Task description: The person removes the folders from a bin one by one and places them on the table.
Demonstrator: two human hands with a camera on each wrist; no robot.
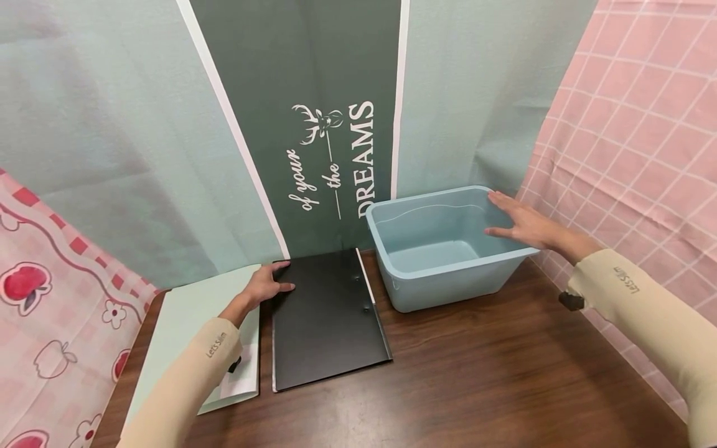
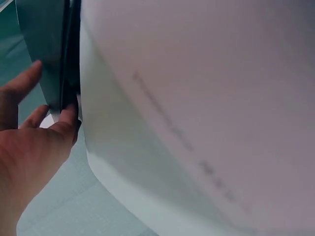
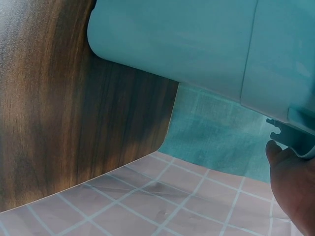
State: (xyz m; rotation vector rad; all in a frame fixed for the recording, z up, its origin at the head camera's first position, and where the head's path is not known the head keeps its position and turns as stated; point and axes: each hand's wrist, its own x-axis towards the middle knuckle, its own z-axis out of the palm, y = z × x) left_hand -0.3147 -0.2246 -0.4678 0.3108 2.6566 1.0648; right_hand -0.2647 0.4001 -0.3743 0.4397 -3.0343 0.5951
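My left hand [image 1: 263, 287] is at the far left edge of a black folder [image 1: 327, 323] lying on the table, its thumb over the cover. In the left wrist view the other fingers [image 2: 68, 117] curl at the edge of the dark folder [image 2: 47, 49], holding it there. Over at the blue plastic basin [image 1: 442, 283], my right hand [image 1: 526, 223] grips the right rim, thumb pointing into the inside. From the right wrist, part of that hand [image 3: 293, 184] shows below the rim's underside; its other fingers are out of view.
A pale green folder [image 1: 173, 323] with a whitish label lies left of the black one, partly under my left forearm. Brown wooden table [image 1: 448, 373] stretches in front. A green curtain [image 1: 313, 62] hangs behind, with pink checked cloth [image 1: 633, 124] at the right and patterned cloth [image 1: 56, 298] at the left.
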